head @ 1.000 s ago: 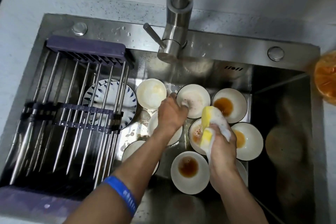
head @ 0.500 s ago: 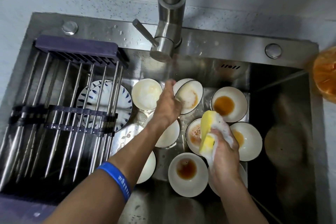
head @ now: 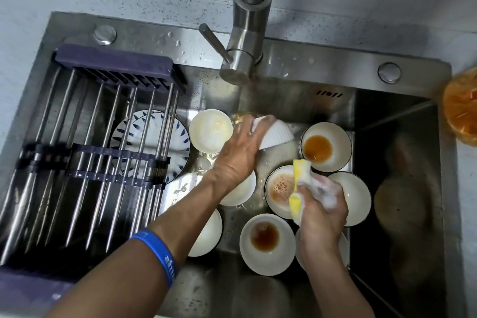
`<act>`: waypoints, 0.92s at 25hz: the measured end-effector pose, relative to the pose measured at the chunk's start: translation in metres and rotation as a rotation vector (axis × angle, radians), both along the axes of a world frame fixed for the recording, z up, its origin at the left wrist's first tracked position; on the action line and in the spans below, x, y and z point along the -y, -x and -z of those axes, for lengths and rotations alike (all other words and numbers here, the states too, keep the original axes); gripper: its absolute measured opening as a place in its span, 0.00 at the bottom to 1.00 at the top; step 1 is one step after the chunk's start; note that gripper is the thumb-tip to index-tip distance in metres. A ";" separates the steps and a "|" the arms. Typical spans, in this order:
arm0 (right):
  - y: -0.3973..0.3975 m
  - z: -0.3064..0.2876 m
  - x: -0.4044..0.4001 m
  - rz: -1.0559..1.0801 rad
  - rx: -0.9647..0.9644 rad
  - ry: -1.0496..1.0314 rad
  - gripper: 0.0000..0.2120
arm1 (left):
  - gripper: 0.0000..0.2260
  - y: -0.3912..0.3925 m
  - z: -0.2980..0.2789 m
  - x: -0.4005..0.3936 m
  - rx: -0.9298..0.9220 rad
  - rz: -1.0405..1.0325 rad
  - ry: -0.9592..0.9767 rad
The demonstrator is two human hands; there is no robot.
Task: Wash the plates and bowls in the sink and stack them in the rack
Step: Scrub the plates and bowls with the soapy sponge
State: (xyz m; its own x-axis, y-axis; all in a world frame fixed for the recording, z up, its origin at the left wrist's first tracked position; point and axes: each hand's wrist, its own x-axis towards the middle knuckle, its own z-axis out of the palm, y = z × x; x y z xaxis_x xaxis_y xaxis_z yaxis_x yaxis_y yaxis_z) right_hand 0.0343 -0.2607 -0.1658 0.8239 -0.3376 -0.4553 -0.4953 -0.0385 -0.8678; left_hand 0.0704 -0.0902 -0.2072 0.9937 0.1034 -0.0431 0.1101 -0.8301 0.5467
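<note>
The left hand (head: 238, 152) grips a tipped white bowl (head: 277, 134) under the faucet (head: 247, 33). The right hand (head: 322, 212) clutches a soapy yellow sponge (head: 299, 178) above the dirty bowls.

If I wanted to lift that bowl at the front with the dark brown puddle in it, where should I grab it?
Probably pinch the near rim of the bowl from the front, thumb inside. It sits upright with liquid pooled at its centre, so lift it level. The right hand holding the sponge crowds its right side.
</note>
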 end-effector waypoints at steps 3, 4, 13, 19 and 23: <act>-0.014 -0.005 -0.015 -0.201 0.205 0.103 0.13 | 0.29 0.005 -0.029 0.017 -0.236 -0.494 0.806; -0.024 -0.005 -0.021 -0.315 0.297 0.167 0.12 | 0.26 0.008 -0.035 0.022 -0.279 -0.594 1.026; -0.062 -0.022 -0.056 -1.060 0.369 0.656 0.04 | 0.15 0.021 -0.045 0.024 -0.199 -0.741 1.135; -0.058 -0.032 -0.069 -1.055 0.223 0.537 0.03 | 0.19 0.022 -0.055 0.024 -0.168 -0.821 1.095; -0.053 -0.033 -0.069 -1.095 0.231 0.887 0.13 | 0.17 0.023 -0.069 0.020 -0.086 -0.764 1.060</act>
State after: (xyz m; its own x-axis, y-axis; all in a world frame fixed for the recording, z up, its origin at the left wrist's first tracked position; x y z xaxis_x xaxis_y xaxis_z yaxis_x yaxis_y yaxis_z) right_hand 0.0876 -0.1916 -0.1327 0.8760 0.4091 -0.2553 0.2850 -0.8663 -0.4103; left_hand 0.0474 -0.1098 -0.1385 0.6900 0.5130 -0.5107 0.4253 0.2836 0.8595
